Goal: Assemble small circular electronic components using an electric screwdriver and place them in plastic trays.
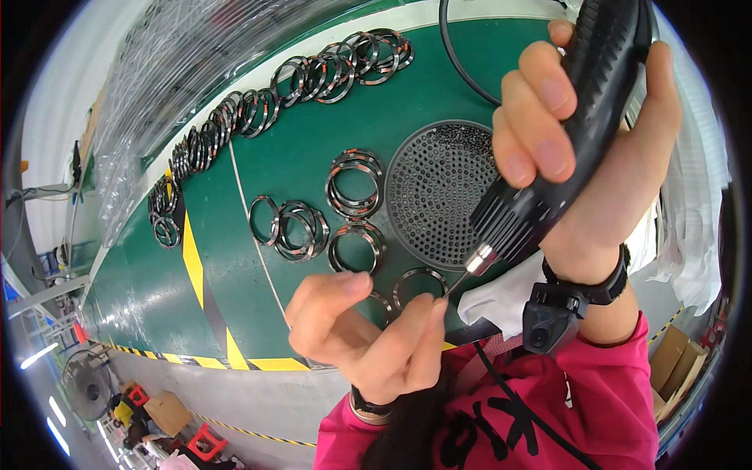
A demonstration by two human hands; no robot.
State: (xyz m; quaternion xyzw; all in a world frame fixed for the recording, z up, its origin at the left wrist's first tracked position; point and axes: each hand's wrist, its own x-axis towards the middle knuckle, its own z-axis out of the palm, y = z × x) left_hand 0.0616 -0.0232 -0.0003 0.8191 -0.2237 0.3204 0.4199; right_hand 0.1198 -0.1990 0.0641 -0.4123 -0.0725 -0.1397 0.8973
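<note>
My right hand (pixel 580 149) is wrapped around a black electric screwdriver (pixel 540 192), its bit slanting down to the left. The bit's tip meets the right edge of a thin dark metal ring (pixel 421 271). With fingers and thumb brought together, my left hand (pixel 368 337) pinches the near edge of this ring, beside the bit; the fingertips partly cover it. Another ring (pixel 381 298) shows partly behind the left fingers. Just beyond lies a round grey tray (pixel 427 196) dotted with holes, with small dark screws gathered at its far side.
Small stacks of similar rings (pixel 352 184) lie left of the tray on the green table (pixel 298 172). A long row of rings (pixel 251 113) follows the far edge. White cloth (pixel 501 301) lies under the screwdriver. A black cable (pixel 462 63) curves behind the tray.
</note>
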